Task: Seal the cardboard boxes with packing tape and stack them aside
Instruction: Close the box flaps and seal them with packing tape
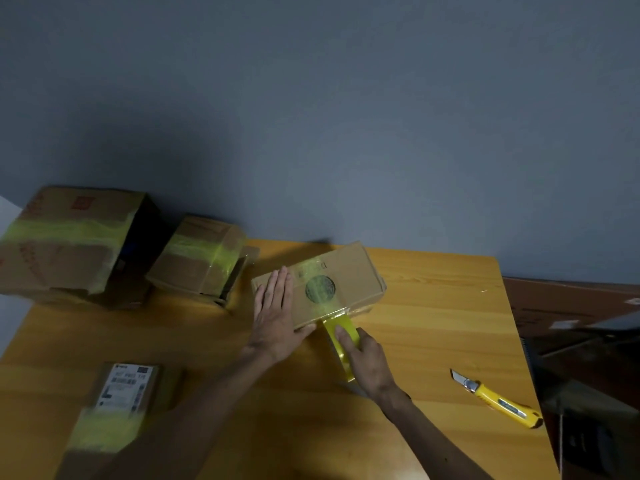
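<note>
Both hands were mid-seal: left hand [277, 317] spread flat on the box [360, 271], right hand [370, 362] gripping the tape roll [349, 329]; cutting seemed next.

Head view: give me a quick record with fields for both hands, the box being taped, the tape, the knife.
left hand: flat on box, fingers straight
right hand: grips tape roll at box's near edge
box: closed, yellow tape strip across its top
utility knife: on table, right of hands
taped boxes: two far left, one near left
</note>
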